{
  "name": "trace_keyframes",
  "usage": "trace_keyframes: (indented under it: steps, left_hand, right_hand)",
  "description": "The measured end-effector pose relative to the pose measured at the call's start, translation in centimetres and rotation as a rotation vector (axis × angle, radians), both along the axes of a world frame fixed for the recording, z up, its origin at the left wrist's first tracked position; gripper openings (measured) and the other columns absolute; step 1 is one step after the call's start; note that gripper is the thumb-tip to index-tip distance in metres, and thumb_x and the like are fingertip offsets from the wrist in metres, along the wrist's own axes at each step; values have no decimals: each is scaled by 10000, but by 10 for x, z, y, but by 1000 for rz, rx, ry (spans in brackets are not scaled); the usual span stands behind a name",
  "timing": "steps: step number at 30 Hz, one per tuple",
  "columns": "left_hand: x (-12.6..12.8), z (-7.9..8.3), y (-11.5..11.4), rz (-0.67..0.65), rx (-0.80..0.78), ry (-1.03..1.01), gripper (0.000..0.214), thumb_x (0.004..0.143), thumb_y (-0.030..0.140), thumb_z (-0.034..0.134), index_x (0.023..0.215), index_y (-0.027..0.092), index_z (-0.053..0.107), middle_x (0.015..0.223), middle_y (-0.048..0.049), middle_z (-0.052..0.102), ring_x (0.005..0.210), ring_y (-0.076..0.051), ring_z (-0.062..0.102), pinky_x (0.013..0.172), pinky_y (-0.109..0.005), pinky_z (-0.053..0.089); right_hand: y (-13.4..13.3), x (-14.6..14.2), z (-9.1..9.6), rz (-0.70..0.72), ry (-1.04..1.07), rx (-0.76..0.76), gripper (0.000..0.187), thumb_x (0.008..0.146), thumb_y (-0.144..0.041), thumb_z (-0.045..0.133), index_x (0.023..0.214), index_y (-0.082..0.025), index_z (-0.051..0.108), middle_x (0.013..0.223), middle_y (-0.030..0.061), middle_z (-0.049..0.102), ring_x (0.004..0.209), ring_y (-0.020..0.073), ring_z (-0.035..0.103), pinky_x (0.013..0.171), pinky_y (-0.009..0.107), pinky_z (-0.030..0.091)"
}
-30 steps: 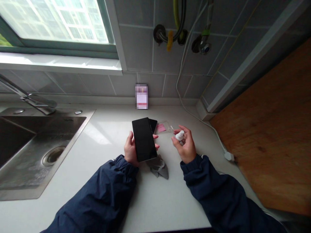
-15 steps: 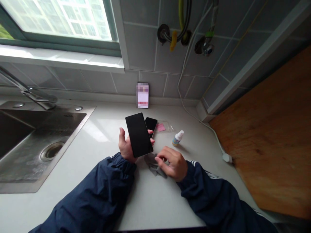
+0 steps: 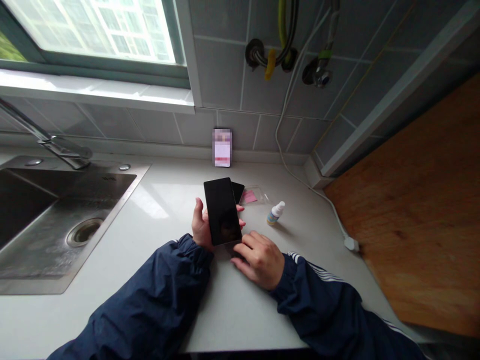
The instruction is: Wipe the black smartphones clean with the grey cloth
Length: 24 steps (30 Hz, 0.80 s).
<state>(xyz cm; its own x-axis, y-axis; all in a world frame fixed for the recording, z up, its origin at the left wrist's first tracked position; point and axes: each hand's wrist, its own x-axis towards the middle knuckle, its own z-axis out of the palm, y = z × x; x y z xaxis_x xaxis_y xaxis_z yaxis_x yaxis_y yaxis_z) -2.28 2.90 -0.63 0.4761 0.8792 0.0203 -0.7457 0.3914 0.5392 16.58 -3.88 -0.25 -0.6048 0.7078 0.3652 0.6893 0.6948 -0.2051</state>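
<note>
My left hand [image 3: 201, 227] holds a large black smartphone [image 3: 225, 212] from behind, its screen dark and tilted up toward me. The fingertips wrap its right edge and the thumb stands off to the left. Just below the phone's lower right corner is my right hand [image 3: 260, 257], palm down, with fingers and thumb bent in around a grey cloth that they mostly hide. Behind the held phone, a second black phone [image 3: 238, 190] lies on the counter, partly covered. A small white spray bottle [image 3: 276, 214] stands upright beyond my right hand.
On the white counter [image 3: 180, 300] lie a clear case [image 3: 258, 194] and a pink slip [image 3: 249, 196]. Another phone [image 3: 222, 148] leans on the tiled wall. A steel sink [image 3: 138, 175] is left; a white cable [image 3: 330, 202] and wooden board [image 3: 408, 210] are right.
The held phone is more upright and slightly right. My right hand has moved a little left and down over the grey cloth, which was spread beneath it before and is now mostly hidden.
</note>
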Motion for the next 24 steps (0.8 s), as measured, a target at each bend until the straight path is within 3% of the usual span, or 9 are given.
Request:
trace_keyframes:
  steps: [3, 6, 10, 18, 24]
  left_hand:
    - [0, -2, 0, -1, 16, -14, 983, 951, 811, 194, 1247, 22, 700, 1201, -230, 750, 897, -343, 774, 770, -478, 637]
    - [-1, -2, 0, -29, 24, 9, 1061, 923, 849, 176, 1256, -19, 686, 1078, -256, 772, 899, -338, 772, 792, -453, 631]
    - [-3, 0, 1, -37, 14, 29, 1107, 902, 873, 173, 1262, -44, 677, 965, -269, 778, 871, -325, 775, 766, -413, 628]
    - [-2, 0, 1, 5, 31, 18, 1057, 929, 842, 149, 1235, -3, 705, 979, -235, 788, 867, -308, 780, 754, -404, 632]
    - [-3, 2, 2, -19, 20, 50, 1079, 911, 862, 177, 1245, -28, 688, 964, -264, 781, 852, -315, 781, 756, -399, 626]
  right_hand:
    - [0, -3, -1, -66, -12, -28, 223, 869, -406, 822, 901, -224, 698, 883, 35, 650, 855, 226, 569, 702, 345, 412]
    - [-1, -6, 0, -111, -25, -39, 227, 863, -423, 828, 864, -236, 699, 889, 32, 651, 866, 223, 573, 701, 343, 402]
    - [-2, -9, 1, -94, -20, -48, 213, 843, -397, 845, 879, -244, 703, 924, 25, 658, 873, 218, 577, 703, 337, 404]
    - [-3, -11, -4, -114, 18, -34, 43, 897, -220, 730, 890, -240, 692, 915, 31, 633, 872, 214, 562, 715, 338, 403]
    - [-2, -8, -3, -97, 43, -50, 42, 922, -206, 704, 886, -219, 686, 901, 37, 638, 863, 210, 562, 735, 342, 410]
